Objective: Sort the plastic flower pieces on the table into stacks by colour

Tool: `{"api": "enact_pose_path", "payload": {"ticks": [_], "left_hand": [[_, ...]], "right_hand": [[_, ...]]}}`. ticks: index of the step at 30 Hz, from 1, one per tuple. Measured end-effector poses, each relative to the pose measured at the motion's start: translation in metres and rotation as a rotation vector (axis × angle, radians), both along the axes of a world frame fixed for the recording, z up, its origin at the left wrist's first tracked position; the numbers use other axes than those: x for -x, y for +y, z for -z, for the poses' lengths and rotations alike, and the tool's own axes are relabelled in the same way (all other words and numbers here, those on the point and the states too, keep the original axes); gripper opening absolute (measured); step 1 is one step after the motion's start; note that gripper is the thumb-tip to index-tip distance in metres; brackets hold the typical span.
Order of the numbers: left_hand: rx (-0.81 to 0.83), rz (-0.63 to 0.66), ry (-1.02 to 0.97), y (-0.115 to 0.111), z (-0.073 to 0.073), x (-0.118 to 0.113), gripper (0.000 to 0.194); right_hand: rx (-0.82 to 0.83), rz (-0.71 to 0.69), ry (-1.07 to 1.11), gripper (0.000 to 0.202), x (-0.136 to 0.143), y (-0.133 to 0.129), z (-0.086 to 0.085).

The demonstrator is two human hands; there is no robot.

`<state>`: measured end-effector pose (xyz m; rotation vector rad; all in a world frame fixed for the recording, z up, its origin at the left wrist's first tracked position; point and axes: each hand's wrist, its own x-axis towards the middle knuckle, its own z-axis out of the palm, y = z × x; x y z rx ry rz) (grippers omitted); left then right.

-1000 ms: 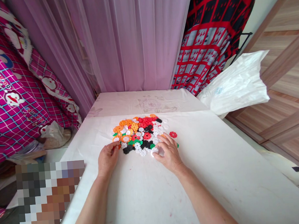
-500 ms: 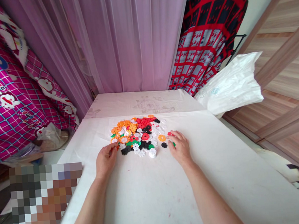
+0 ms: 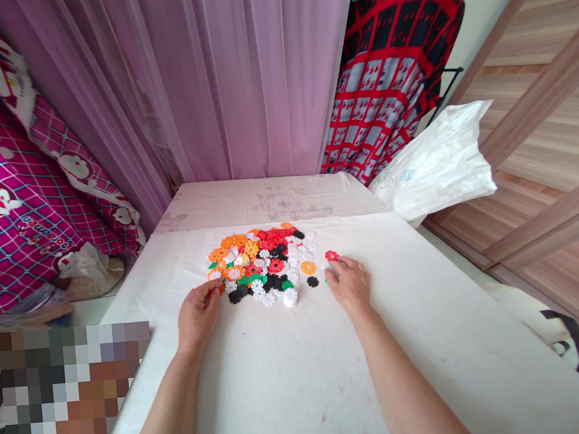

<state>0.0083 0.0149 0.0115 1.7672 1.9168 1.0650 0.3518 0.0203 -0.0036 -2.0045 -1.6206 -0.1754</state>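
Note:
A heap of notched plastic snowflake discs [image 3: 275, 265] in orange, red, white, black and green lies on the table. At its left edge my left hand [image 3: 198, 312] is closed in a pinch, with an orange-red disc [image 3: 221, 288] at the fingertips. To the right of the heap, my right hand [image 3: 351, 284] rests low over the table with its fingers apart. Just beyond those fingers lies a red disc [image 3: 331, 256]; bits of white and green discs show beneath them. Between heap and right hand are an orange disc [image 3: 308, 267] and a black disc [image 3: 313, 282].
A pale cloth covers the table [image 3: 273, 392]. Past its far edge hangs a purple curtain [image 3: 239, 80]. A white plastic bag [image 3: 440, 161] stands at the right edge, near a red-and-black patterned cloth [image 3: 374, 83]. Pink patterned fabric [image 3: 29, 164] hangs at left.
The view has shifted slightly to the right. My right hand has drawn back a little from the red disc, which now shows more fully. My left hand keeps its pinch by the heap.

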Motion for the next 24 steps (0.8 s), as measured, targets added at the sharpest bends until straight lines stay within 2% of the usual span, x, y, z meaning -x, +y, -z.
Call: {"api": "enact_pose_path", "payload": {"ticks": [9, 18, 24], "left_hand": [[0.01, 0.006, 0.003, 0.0, 0.0, 0.0, 0.034], [0.008, 0.009, 0.011, 0.002, 0.003, 0.001, 0.035], [-0.005, 0.009, 0.026, 0.001, 0.003, 0.002, 0.036]], "right_hand": [[0.142, 0.039, 0.011, 0.026, 0.001, 0.003, -0.009], [0.237, 0.084, -0.094, 0.022, 0.004, 0.011, -0.015], [0.201, 0.054, -0.06, 0.024, 0.004, 0.007, -0.017]]}}
